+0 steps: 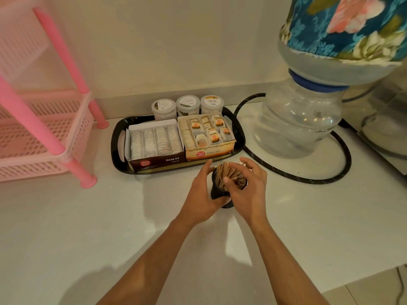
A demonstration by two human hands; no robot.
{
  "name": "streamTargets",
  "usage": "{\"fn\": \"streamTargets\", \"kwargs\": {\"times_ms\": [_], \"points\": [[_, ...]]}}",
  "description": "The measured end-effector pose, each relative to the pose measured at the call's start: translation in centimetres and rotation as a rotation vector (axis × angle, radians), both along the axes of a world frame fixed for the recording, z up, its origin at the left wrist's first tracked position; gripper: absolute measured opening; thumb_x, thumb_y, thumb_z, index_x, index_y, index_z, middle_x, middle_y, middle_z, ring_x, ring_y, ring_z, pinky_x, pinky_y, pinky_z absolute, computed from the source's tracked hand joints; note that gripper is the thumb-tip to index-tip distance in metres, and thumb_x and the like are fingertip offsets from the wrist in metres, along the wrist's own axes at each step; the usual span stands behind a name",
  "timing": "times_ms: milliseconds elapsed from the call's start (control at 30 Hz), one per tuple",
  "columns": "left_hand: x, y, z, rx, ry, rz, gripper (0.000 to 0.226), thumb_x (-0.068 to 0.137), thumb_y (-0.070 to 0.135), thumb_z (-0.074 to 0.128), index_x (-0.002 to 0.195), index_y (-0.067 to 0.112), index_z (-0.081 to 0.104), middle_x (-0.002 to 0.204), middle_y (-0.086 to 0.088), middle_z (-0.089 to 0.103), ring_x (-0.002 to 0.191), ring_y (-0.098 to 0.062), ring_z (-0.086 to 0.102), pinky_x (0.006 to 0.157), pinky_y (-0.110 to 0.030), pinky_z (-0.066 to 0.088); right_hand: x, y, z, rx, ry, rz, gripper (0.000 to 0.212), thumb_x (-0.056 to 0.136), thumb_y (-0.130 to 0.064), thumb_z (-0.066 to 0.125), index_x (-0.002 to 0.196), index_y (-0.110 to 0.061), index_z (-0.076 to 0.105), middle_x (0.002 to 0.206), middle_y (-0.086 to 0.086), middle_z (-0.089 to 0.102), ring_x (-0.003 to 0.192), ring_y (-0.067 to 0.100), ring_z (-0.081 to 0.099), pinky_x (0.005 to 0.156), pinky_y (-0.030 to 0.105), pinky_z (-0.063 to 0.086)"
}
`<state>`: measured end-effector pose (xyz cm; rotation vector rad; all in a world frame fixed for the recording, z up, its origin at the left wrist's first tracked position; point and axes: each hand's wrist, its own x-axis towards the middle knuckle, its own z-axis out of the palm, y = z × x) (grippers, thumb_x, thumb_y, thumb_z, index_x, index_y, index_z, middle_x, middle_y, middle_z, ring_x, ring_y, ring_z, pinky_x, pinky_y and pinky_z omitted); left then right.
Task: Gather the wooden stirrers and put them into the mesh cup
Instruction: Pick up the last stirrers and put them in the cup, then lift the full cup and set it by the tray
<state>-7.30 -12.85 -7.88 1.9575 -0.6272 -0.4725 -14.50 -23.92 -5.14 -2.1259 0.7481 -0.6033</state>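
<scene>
The black mesh cup (pixel 217 191) stands on the white counter (pixel 110 227), just in front of the black tray (pixel 116 146) with its Assam tea box (pixel 154 150) and ginger tea box (pixel 208 139). The left hand (pixel 201 200) curls round the cup's left side, holding it. The right hand (pixel 247 190) arches over the rim, fingers curled onto the wooden stirrers (pixel 225 172) standing bunched inside the cup

Home or office pantry counter, tea-box tray (pixel 239 137), water dispenser (pixel 297 126)
</scene>
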Motion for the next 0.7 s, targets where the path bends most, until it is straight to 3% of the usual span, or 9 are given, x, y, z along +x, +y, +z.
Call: {"fn": "streamTargets", "kwargs": {"times_ms": [100, 200, 300, 400, 467, 533, 633, 700], "points": [[0.0, -0.2, -0.1, -0.012, 0.002, -0.016, 0.111, 0.072, 0.031, 0.086, 0.152, 0.035, 0.010, 0.153, 0.009, 0.035, 0.140, -0.013, 0.034, 0.116, -0.039, 0.032, -0.6, -0.2, 0.0, 0.060, -0.108, -0.004, 0.044, 0.081, -0.019, 0.080, 0.120, -0.031, 0.064, 0.141, -0.007, 0.048, 0.135, 0.011, 0.035, 0.094, 0.004, 0.032], [0.0, -0.4, 0.1, -0.019, 0.004, -0.045, 0.111, 0.072, 0.030, 0.085, 0.153, 0.035, 0.009, 0.154, 0.006, 0.033, 0.142, -0.013, 0.032, 0.115, -0.037, 0.032, -1.1, -0.6, -0.6, 0.146, -0.184, -0.023, 0.066, 0.078, -0.037, 0.080, 0.137, -0.030, 0.050, 0.143, -0.009, 0.045, 0.128, 0.009, 0.043, 0.095, 0.017, 0.044], [0.3, -0.5, 0.3, -0.025, 0.032, -0.087, 0.111, 0.072, 0.031, 0.085, 0.153, 0.034, 0.009, 0.154, 0.005, 0.033, 0.140, -0.013, 0.033, 0.114, -0.034, 0.033, -2.2, -1.0, -2.0, 0.325, -0.237, 0.036, 0.085, 0.071, -0.065, 0.073, 0.143, -0.045, 0.032, 0.144, -0.019, 0.040, 0.126, -0.001, 0.044, 0.093, 0.012, 0.040], [0.5, -0.5, 0.0, -0.029, 0.050, -0.105, 0.103, 0.071, 0.030, 0.085, 0.151, 0.028, 0.021, 0.148, 0.006, 0.041, 0.137, -0.011, 0.038, 0.109, -0.023, 0.033, -3.4, -1.4, -5.0, 0.421, -0.140, 0.200, 0.100, 0.068, -0.056, 0.081, 0.147, -0.046, 0.020, 0.151, -0.020, 0.033, 0.140, 0.006, 0.036, 0.107, 0.020, 0.035], [0.7, -0.4, -0.2, -0.021, 0.034, -0.094, 0.094, 0.071, 0.027, 0.085, 0.147, 0.027, 0.029, 0.144, 0.007, 0.045, 0.134, -0.011, 0.041, 0.100, -0.014, 0.034, -3.6, -1.1, -6.5, 0.416, -0.083, 0.301, 0.108, 0.063, -0.044, 0.089, 0.149, -0.038, 0.025, 0.152, -0.015, 0.037, 0.141, 0.011, 0.037, 0.111, 0.028, 0.038], [0.6, -0.2, -0.4, -0.018, 0.034, -0.078, 0.093, 0.071, 0.030, 0.085, 0.146, 0.029, 0.031, 0.144, 0.008, 0.045, 0.132, -0.010, 0.043, 0.097, -0.014, 0.037, -3.1, -0.5, -7.2, 0.348, -0.087, 0.286, 0.107, 0.059, -0.045, 0.091, 0.147, -0.035, 0.031, 0.145, -0.011, 0.048, 0.133, 0.006, 0.046, 0.107, 0.030, 0.045], [-0.4, 0.2, -0.4, -0.033, 0.054, -0.067, 0.095, 0.069, 0.036, 0.086, 0.145, 0.035, 0.030, 0.140, 0.010, 0.046, 0.123, -0.007, 0.048, 0.084, -0.010, 0.047, -2.1, 0.0, -6.7, 0.292, -0.137, 0.113, 0.092, 0.060, -0.044, 0.091, 0.131, -0.051, 0.032, 0.129, -0.021, 0.054, 0.118, -0.008, 0.053, 0.099, 0.021, 0.050], [-1.3, 0.6, -0.1, -0.044, 0.056, -0.067, 0.101, 0.066, 0.043, 0.087, 0.147, 0.036, 0.026, 0.142, 0.010, 0.042, 0.124, -0.005, 0.045, 0.084, -0.010, 0.047, -1.9, 0.4, -6.2, 0.269, -0.181, 0.067, 0.089, 0.059, -0.046, 0.090, 0.125, -0.057, 0.032, 0.124, -0.021, 0.056, 0.113, -0.007, 0.056, 0.094, 0.019, 0.052]]}}
